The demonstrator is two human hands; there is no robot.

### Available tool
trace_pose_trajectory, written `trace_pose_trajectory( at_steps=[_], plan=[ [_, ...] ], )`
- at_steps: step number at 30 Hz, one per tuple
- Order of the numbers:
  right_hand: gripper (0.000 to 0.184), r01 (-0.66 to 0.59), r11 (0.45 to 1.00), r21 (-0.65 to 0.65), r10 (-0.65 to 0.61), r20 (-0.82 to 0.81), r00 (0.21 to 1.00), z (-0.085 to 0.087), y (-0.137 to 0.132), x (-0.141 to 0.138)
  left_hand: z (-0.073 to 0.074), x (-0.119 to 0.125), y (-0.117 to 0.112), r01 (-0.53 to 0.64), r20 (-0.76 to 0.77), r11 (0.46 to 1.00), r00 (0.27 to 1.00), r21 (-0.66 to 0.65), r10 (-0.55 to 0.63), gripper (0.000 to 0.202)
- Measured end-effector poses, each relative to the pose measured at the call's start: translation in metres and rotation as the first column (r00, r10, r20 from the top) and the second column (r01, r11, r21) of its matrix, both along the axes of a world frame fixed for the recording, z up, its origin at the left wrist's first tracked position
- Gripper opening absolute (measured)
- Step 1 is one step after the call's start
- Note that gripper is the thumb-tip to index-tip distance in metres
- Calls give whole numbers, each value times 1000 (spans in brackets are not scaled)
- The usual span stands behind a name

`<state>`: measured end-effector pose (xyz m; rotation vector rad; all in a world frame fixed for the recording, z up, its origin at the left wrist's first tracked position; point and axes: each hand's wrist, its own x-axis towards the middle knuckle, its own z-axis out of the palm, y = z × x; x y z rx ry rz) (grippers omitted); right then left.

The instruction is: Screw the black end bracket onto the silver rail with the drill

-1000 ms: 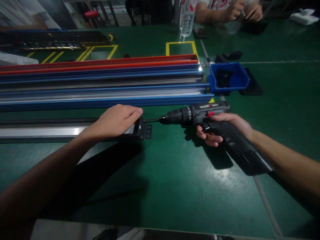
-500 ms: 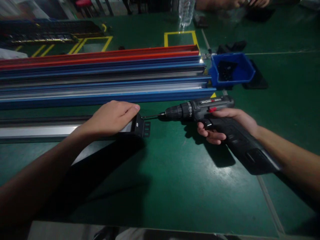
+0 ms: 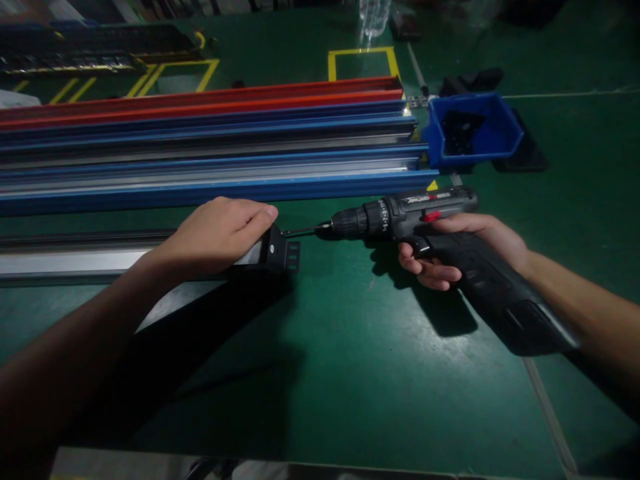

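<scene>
My right hand (image 3: 445,253) is wrapped round the handle of a black cordless drill (image 3: 435,203), with a finger at the trigger. The drill points left, and its long thin bit (image 3: 307,231) reaches the black slotted end bracket (image 3: 280,253) of a metal profile. My left hand (image 3: 230,230) is closed over the end of that long silver and dark profile (image 3: 75,262), thumb near the bracket's top edge. The profile lies flat on the green table. The exact spot where the bit tip meets the bracket is too small to make out.
Behind my hands lie several long blue profiles (image 3: 225,193) and a red one (image 3: 200,100). A blue bin (image 3: 500,140) with dark parts stands at their right ends. Farther back are a clear bottle (image 3: 374,17) and dark bundled parts (image 3: 90,50). The table's front edge (image 3: 300,463) runs below.
The view has shifted slightly, with the background higher in the picture. My hands, the drill and the profile keep nearly the same arrangement, the bit still at the bracket.
</scene>
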<state>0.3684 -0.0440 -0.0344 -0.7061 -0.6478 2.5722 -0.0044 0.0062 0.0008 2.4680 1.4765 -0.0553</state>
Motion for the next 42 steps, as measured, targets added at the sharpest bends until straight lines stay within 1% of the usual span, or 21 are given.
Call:
trace_pose_trajectory(
  at_steps=[4, 14, 20, 28, 33, 37, 42],
  plan=[
    [34, 9, 1000, -7, -9, 25, 1000, 1, -1, 0, 0, 0, 1, 1, -2, 1000, 1000, -12, -1, 55],
    [38, 17, 1000, -19, -17, 0, 1000, 0, -1, -2, -5, -3, 2, -12, -8, 1000, 1000, 2, 12, 58],
    [39, 21, 999, -30, -22, -26, 999, -2, -1, -1, -8, -5, 3, 1, 0, 1000, 1000, 20, -1, 59],
    [42, 6, 1000, -19, -7, -84, 996, -6, 0, 1, -6, -3, 1, -5, 17, 1000, 1000, 31, 5, 59],
    [43, 26, 1000, -15, -27, -61, 998, -3, -2, -1, -4, -2, 0, -5, 21, 1000, 1000, 12, 5, 60],
    [42, 32, 999, -39, -35, -68, 997, -3, -2, -1, -2, -1, 0, -19, 17, 1000, 1000, 10, 19, 60],
    [42, 33, 999, -34, -35, -62, 997, -4, -2, -1, -5, -1, 1, -1, 3, 1000, 1000, 5, 1, 61]
  ],
)
